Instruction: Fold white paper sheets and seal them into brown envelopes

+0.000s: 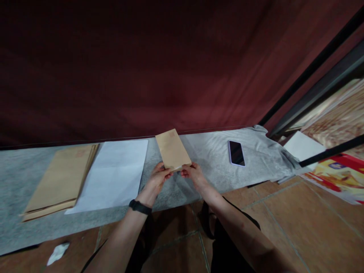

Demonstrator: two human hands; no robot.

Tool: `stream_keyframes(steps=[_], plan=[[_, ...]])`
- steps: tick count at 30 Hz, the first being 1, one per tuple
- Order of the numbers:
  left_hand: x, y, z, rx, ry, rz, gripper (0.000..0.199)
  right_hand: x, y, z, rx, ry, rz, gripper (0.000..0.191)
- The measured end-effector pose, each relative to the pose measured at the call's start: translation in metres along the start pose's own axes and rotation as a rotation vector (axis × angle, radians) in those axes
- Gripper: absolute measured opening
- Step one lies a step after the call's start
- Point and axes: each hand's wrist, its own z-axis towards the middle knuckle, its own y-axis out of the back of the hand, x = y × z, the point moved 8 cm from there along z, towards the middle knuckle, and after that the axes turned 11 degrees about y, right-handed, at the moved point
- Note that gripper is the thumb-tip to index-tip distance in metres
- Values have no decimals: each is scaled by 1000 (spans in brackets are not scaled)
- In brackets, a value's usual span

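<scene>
A small brown paper envelope (173, 148) is held up in front of me, tilted, its near edge toward my body. My left hand (159, 176) grips the near left corner, with a dark band on that wrist. At the near right corner my right hand (194, 173) is closed on the same envelope. Left of my hands lies a large white paper sheet (115, 174). Beyond it rests a stack of larger brown envelopes (61, 176), partly over the sheet's left side. What is inside the held envelope is hidden.
A grey cloth (213, 174) covers the narrow surface, with a smartphone (236, 153) on its right part. A dark red curtain (159, 76) hangs behind. Black bars (309, 70) slant at the right above a printed colourful box (338, 176). A crumpled white tissue (58, 253) lies on the tiled floor.
</scene>
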Motion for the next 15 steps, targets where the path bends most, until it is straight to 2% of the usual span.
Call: stream_keyframes(steps=[4, 8, 15], plan=[[-1, 5, 3, -9, -6, 64, 38, -4, 0, -2, 18, -47, -3, 11], [-4, 15, 4, -67, -29, 129, 35, -3, 4, 0, 48, -60, -46, 12], [-11, 23, 1, -99, -62, 309, 30, -3, 9, 3, 146, 4, -283, 6]])
